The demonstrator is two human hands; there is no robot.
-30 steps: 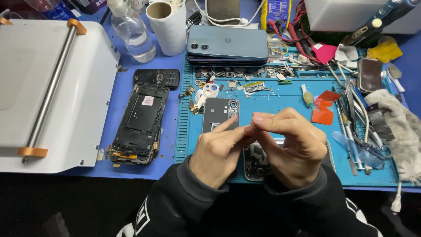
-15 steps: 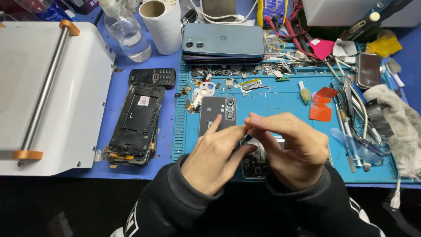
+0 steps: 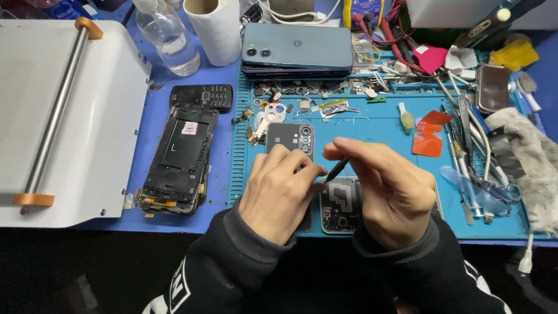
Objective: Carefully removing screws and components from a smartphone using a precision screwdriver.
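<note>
Left hand [image 3: 278,195] fingers curled, resting on dark opened phone body [image 3: 289,139] on teal work mat [image 3: 378,131]; right hand [image 3: 388,189] pinching thin black tool [image 3: 336,171], tip above grey opened phone [image 3: 340,203] just right of dark body.

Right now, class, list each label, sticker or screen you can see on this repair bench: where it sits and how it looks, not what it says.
Small sticker: on the stripped dark phone frame left of the blue mat; pale square with pink.
Keypad phone: above that frame; black, its screen hidden.
Blue-grey phone: top of stack, back up, no screen showing.
</note>
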